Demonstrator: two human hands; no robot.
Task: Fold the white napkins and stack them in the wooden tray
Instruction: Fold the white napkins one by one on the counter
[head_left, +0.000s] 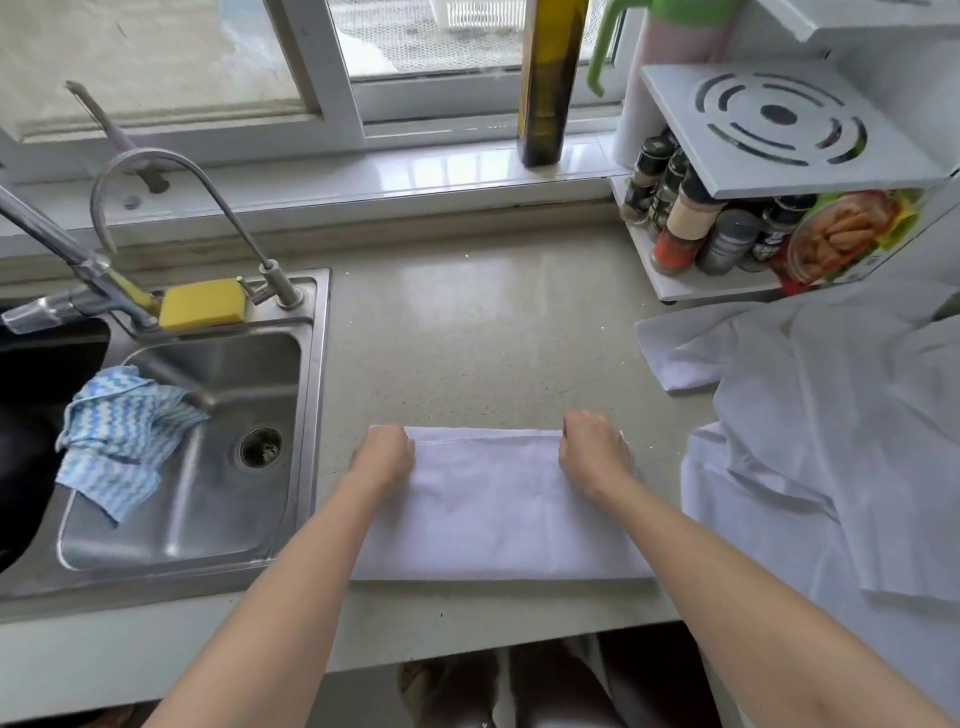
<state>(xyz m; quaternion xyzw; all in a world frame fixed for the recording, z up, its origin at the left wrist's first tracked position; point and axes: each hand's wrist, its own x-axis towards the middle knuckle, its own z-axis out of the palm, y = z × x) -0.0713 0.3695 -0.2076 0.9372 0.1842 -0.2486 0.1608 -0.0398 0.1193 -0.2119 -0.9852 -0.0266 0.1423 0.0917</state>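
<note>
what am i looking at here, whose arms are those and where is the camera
There is no machine here. The one picture comes from a camera worn on a person's head, looking down, so the two bare arms are that person's own.

They stand at a kitchen counter. In front of them lies a white napkin, already folded over into a wide band. The left hand and the right hand each have curled fingers on its far corners, seemingly lining up the edges.

To the right lies a loose heap of more white cloths, still unfolded. To the left is a steel sink with a blue rag and a yellow sponge. A spice rack stands at the back right. No wooden tray is in view.
</note>
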